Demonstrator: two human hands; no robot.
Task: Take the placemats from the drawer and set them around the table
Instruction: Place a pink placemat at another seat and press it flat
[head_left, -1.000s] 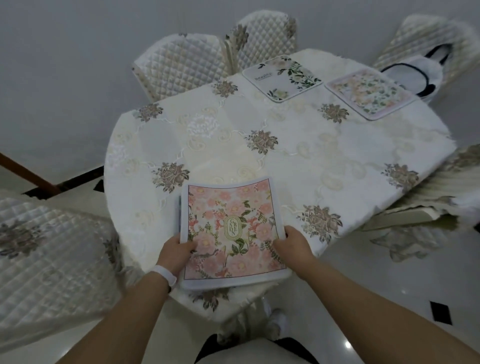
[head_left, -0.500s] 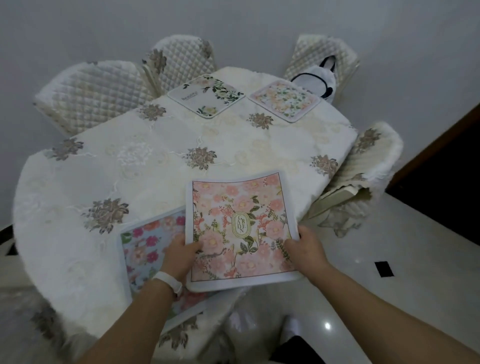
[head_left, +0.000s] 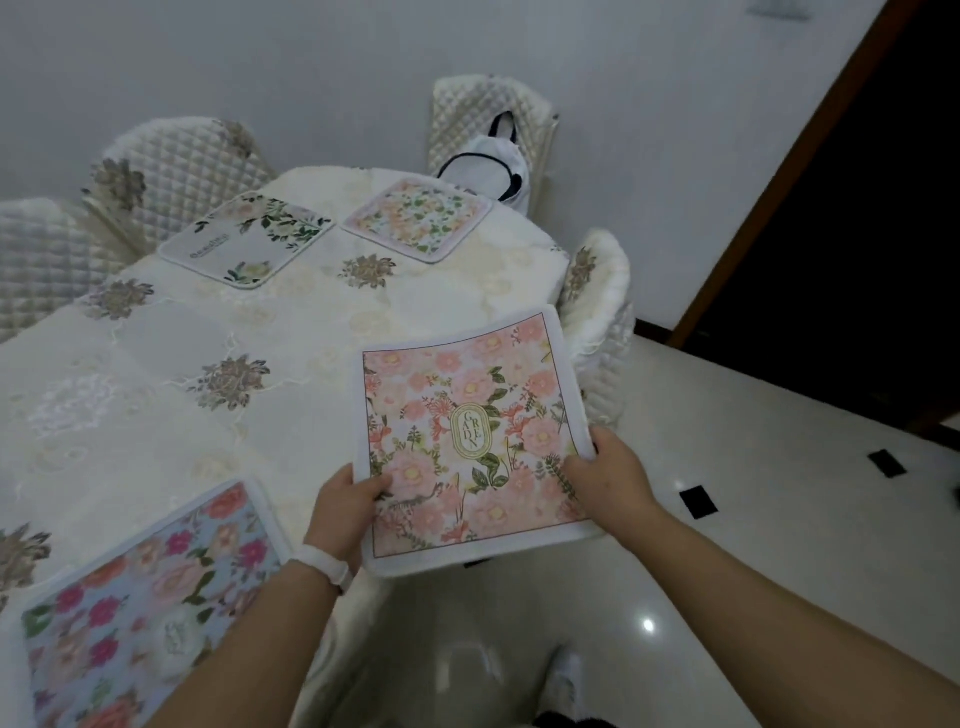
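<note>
I've just left the blue placemat (head_left: 150, 587) flat on the counter (head_left: 208, 338) and carried the pink placemat (head_left: 470, 436) rightward, my left hand (head_left: 345, 512) and right hand (head_left: 610, 478) gripping its near corners, over the counter's edge, ready for the next seat.

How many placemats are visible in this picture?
4: pink placemat held between left hand and right hand; blue placemat on the table, near left; white placemat and pale floral placemat along its far edge. More may lie offscreen.
</note>
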